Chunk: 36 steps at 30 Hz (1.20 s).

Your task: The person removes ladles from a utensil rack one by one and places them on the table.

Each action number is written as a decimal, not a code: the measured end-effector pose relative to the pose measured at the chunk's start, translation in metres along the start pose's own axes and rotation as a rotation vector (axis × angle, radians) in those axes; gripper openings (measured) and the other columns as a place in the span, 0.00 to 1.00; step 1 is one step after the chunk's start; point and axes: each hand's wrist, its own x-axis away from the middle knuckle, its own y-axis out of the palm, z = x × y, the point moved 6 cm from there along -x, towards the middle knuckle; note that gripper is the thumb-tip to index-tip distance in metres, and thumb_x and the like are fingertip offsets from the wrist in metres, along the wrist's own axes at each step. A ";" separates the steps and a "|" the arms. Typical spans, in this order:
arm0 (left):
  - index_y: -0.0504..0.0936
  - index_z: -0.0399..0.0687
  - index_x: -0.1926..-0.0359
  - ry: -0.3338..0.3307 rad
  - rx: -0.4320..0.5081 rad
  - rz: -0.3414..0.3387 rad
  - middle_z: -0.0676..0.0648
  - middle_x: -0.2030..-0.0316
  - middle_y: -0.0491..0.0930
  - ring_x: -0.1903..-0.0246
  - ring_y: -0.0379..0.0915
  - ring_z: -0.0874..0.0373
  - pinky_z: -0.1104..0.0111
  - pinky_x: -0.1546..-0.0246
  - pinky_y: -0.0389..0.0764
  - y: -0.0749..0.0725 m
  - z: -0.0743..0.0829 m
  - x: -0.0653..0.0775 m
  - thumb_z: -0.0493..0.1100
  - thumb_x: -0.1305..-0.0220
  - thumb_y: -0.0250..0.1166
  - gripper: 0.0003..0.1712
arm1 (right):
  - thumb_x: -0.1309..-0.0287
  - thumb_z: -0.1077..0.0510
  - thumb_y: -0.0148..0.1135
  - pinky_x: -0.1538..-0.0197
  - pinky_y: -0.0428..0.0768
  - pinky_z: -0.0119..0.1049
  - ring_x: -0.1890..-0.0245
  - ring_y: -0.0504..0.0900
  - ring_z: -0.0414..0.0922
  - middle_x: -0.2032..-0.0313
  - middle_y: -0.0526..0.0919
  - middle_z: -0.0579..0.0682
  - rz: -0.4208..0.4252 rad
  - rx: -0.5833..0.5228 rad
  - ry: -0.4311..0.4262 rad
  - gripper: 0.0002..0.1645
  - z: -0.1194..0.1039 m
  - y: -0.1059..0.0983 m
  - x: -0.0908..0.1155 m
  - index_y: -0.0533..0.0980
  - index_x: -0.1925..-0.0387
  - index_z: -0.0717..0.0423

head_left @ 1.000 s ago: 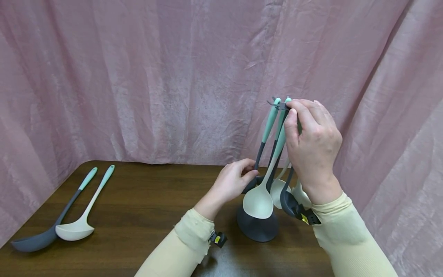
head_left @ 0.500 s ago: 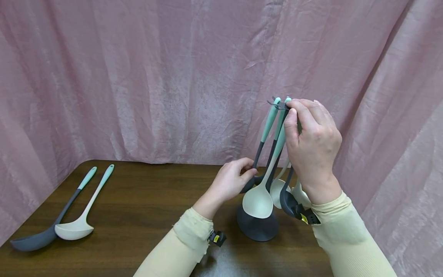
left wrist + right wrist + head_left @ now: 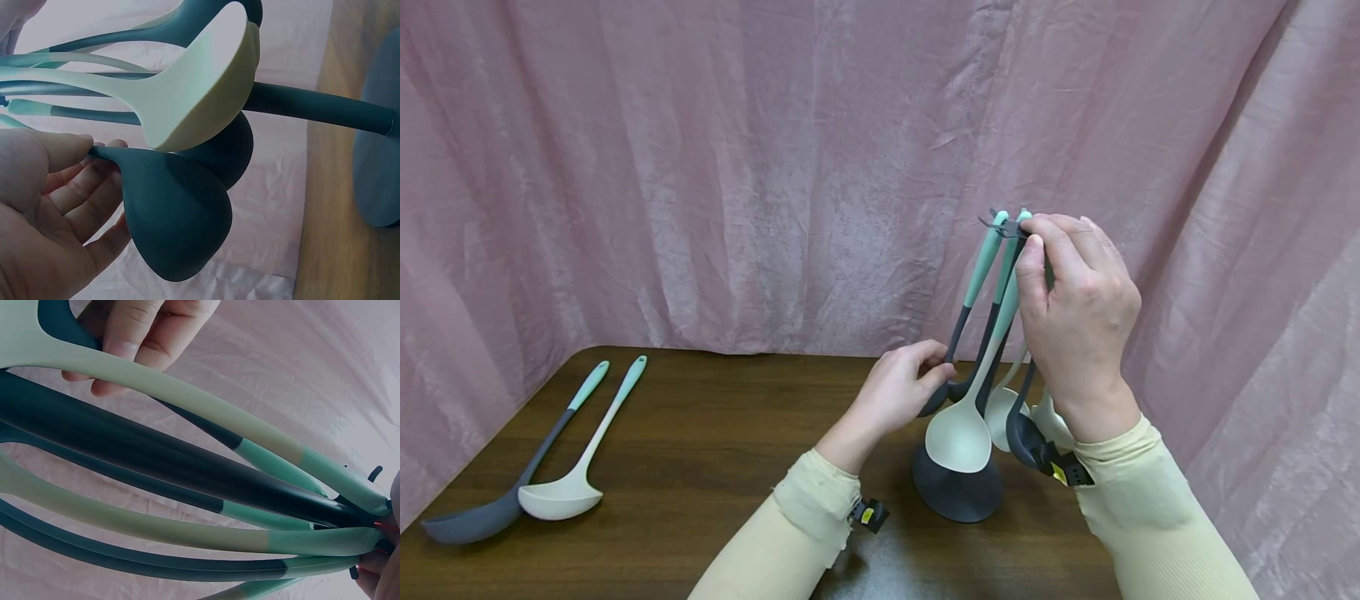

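Note:
My left hand (image 3: 895, 387) pinches the neck of a dark ladle between thumb and fingers. The round bowl of that dark ladle (image 3: 178, 215) shows in the left wrist view, and its mint handle reaches up to the hooks of the utensil stand (image 3: 958, 498). At the stand's top, my right hand (image 3: 1078, 312) grips the hook ring with thumb and fingertips, partly covering it. A cream ladle (image 3: 958, 437) hangs in front of the pole. Several other cream and dark utensils hang around it, some behind my right hand. The stand's dark pole (image 3: 144, 437) crosses the right wrist view.
On the left of the wooden table (image 3: 722, 433) lie a dark ladle (image 3: 482, 521) and a cream ladle (image 3: 561, 498), side by side with mint handles pointing away. A pink curtain (image 3: 737, 183) hangs behind the table and along its right side.
My left hand has shifted slightly left, swinging the lower end of the dark ladle a little away from the pole. My right hand stays at the stand's top.

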 end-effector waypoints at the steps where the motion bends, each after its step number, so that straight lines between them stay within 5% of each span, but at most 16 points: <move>1: 0.89 0.51 0.53 -0.002 0.002 0.000 0.58 0.64 0.86 0.66 0.76 0.60 0.65 0.62 0.76 0.000 0.000 0.000 0.44 0.20 0.70 0.04 | 0.19 0.53 0.52 0.26 0.74 0.44 0.46 0.88 0.58 0.50 0.92 0.55 0.002 -0.001 0.001 0.23 0.000 0.000 0.000 0.91 0.48 0.58; 36: 0.88 0.55 0.54 -0.009 0.020 0.016 0.60 0.66 0.84 0.65 0.76 0.59 0.64 0.62 0.75 -0.009 0.000 0.001 0.47 0.20 0.70 0.03 | 0.19 0.53 0.51 0.26 0.74 0.43 0.45 0.88 0.58 0.49 0.92 0.54 -0.005 0.003 0.004 0.23 0.000 0.000 0.000 0.90 0.48 0.57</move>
